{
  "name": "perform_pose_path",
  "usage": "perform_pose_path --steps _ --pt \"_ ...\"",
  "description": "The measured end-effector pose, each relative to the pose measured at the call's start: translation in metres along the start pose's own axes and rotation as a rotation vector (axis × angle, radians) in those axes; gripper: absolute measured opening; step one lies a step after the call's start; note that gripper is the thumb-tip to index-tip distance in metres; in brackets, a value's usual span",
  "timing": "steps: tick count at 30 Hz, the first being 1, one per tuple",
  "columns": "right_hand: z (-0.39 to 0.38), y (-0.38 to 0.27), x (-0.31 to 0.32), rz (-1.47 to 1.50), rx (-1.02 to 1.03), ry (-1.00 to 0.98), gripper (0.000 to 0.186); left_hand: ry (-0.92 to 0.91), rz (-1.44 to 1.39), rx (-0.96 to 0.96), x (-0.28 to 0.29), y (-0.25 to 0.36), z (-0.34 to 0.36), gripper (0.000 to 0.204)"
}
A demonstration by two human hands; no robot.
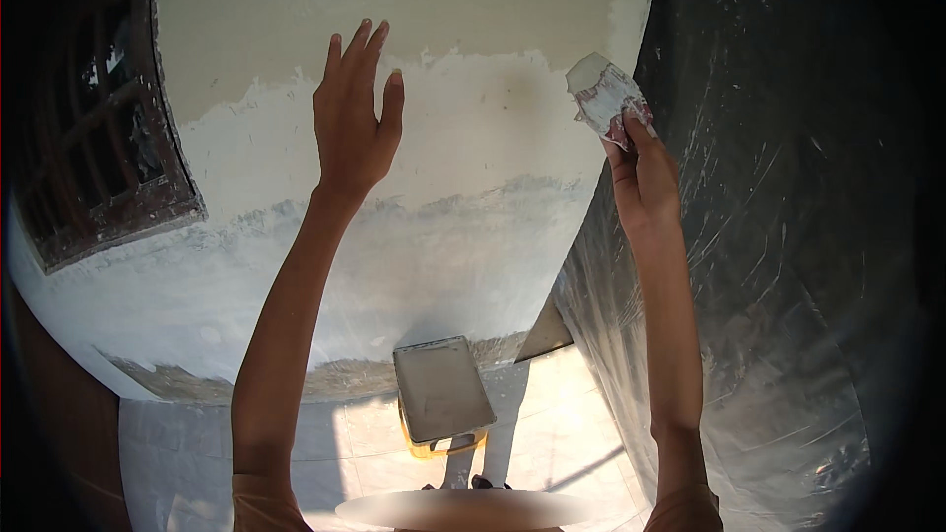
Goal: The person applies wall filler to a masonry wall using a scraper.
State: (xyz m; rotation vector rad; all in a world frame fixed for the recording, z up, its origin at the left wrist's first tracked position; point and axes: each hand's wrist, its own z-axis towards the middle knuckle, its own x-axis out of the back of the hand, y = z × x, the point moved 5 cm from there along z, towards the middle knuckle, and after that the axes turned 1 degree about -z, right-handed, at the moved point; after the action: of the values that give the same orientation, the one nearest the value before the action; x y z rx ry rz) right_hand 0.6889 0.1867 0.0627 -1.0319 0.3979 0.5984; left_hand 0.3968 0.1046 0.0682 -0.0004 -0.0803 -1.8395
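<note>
My left hand [353, 118] is raised in front of the wall [473, 118], fingers stretched out and holding nothing. Whether it touches the surface I cannot tell. At the wall's right edge, my right hand [645, 163] grips a putty scraper [603, 89] by its lower end, thumb on the near face. The scraper's wide blade points up and left, smeared with white filler and reddish marks. Across the wall's upper part runs a greenish-beige coat with a ragged lower border; below it the surface is whitish, with grey patches lower down.
A grey rectangular board [443, 389] rests on a yellow container [422, 449] on the pale floor [379, 463], near my feet. A dark wooden window frame [168, 199] with bars is set at the left. Dark plastic sheeting [778, 266] hangs along the right.
</note>
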Motion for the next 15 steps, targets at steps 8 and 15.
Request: perform_pose_path --steps 8,15 --pt "0.029 -0.016 0.032 -0.008 0.045 -0.021 0.022 0.000 -0.037 -0.044 -0.039 0.017 0.014 0.047" --pt "0.090 -0.013 0.055 -0.009 0.067 -0.038 0.021 0.000 0.045 -0.090 -0.087 0.022 0.023 0.046"
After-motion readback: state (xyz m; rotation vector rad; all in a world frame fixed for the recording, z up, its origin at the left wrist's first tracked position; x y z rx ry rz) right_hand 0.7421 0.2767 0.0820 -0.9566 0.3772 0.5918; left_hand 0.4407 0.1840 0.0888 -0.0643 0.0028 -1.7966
